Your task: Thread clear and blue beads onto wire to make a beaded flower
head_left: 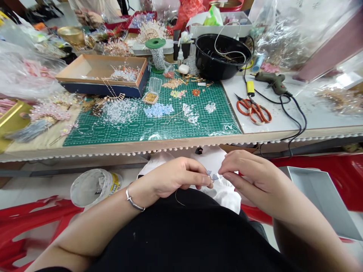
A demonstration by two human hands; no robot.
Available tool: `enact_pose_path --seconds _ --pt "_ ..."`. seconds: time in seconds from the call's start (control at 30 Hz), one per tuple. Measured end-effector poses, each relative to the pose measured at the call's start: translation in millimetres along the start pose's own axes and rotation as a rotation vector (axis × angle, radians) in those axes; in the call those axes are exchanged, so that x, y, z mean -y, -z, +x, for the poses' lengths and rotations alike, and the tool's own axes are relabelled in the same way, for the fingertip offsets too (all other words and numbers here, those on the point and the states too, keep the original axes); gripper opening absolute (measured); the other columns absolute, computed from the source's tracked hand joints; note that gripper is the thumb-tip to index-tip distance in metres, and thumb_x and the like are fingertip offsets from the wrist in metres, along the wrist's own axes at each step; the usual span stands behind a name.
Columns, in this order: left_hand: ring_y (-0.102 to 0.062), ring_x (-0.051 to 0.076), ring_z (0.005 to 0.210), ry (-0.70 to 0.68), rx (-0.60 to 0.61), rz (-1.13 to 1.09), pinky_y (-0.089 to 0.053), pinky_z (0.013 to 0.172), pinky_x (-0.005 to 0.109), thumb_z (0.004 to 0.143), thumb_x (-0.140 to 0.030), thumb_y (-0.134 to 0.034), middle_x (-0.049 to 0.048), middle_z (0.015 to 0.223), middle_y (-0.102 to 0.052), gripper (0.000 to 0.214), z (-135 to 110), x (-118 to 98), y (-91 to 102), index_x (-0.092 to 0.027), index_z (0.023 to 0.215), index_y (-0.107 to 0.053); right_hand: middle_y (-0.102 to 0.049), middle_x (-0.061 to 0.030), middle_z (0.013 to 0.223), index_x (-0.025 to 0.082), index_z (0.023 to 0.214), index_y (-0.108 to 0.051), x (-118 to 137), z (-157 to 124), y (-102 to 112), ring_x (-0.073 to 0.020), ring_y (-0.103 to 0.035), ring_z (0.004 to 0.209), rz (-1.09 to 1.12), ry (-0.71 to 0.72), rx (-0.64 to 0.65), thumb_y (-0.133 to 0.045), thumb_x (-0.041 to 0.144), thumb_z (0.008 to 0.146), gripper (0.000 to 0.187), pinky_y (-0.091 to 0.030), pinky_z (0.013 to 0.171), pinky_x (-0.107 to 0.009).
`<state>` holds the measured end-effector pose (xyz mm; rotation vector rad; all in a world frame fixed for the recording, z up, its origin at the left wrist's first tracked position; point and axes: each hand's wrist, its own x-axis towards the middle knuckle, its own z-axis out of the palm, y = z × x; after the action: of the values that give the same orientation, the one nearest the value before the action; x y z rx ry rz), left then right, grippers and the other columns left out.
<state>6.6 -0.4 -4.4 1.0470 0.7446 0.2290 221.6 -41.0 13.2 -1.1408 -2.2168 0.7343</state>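
Observation:
My left hand (178,177), with a silver bangle (134,201) on the wrist, and my right hand (246,177) meet in front of my body. Their fingertips pinch tiny pale blue beads (212,175) on a thin wire (178,198), whose loose end hangs below my left hand. The fingers hide part of the beads. A white cloth (218,162) lies on my lap behind my hands, and my black top (176,234) fills the bottom of the view.
Beyond the table edge (141,145), a green cutting mat (153,128) holds loose beads. A cardboard box (102,79), black bowl (221,56), orange scissors (252,109) and glue gun (272,83) stand on the table. A white tub (95,187) and red chairs (317,162) are below.

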Motion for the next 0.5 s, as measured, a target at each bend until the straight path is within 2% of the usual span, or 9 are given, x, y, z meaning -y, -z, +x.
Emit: enact_pose_path --seconds 0.17,0.27,0.33,0.4,0.5 --pt "-0.040 0.007 0.056 0.025 0.004 -0.079 -0.019 0.046 0.023 0.070 -0.033 -0.072 0.0016 0.068 -0.058 0.021 2 2 -0.4 -0.013 0.071 -0.066 -0.064 -0.0047 0.086 0.023 0.087 -0.061 1 1 -2 -0.0207 -0.060 0.085 -0.012 -0.005 -0.029 -0.052 0.014 0.087 0.013 -0.048 0.076 -0.035" --pt "-0.042 0.006 0.058 -0.003 -0.054 -0.269 -0.014 0.043 0.021 0.070 -0.031 -0.073 0.0038 0.074 -0.060 0.020 4 4 0.7 -0.012 0.073 -0.066 -0.062 -0.0084 0.102 0.027 0.103 -0.060 8 -1 -4 -0.0264 -0.058 0.097 -0.152 -0.070 -0.245 -0.054 0.018 0.087 0.019 -0.045 0.085 -0.043" --pt "-0.042 0.005 0.059 -0.071 -0.126 -0.389 -0.013 0.043 0.020 0.071 -0.030 -0.073 0.0037 0.076 -0.059 0.019 7 4 0.8 -0.012 0.071 -0.066 -0.062 -0.0088 0.099 0.028 0.104 -0.058 14 -3 -8 -0.0272 -0.057 0.094 -0.188 -0.170 -0.425 -0.055 0.019 0.087 0.020 -0.044 0.083 -0.044" --pt "-0.042 0.005 0.062 -0.160 -0.196 -0.463 -0.015 0.042 0.018 0.073 -0.028 -0.071 0.0034 0.078 -0.057 0.016 9 2 -0.2 -0.012 0.072 -0.067 -0.061 -0.0060 0.085 0.027 0.092 -0.059 20 -2 -17 -0.0230 -0.057 0.080 -0.063 -0.320 -0.468 -0.054 0.020 0.087 0.010 -0.045 0.070 -0.037" --pt "-0.042 0.006 0.064 -0.245 -0.254 -0.488 -0.016 0.043 0.018 0.076 -0.026 -0.068 0.0024 0.079 -0.055 0.012 12 -2 -2.8 -0.014 0.075 -0.068 -0.054 -0.0003 0.071 0.023 0.083 -0.058 21 7 -33 -0.0146 -0.048 0.061 0.393 -0.554 -0.324 -0.056 0.029 0.088 0.008 -0.038 0.052 -0.027"
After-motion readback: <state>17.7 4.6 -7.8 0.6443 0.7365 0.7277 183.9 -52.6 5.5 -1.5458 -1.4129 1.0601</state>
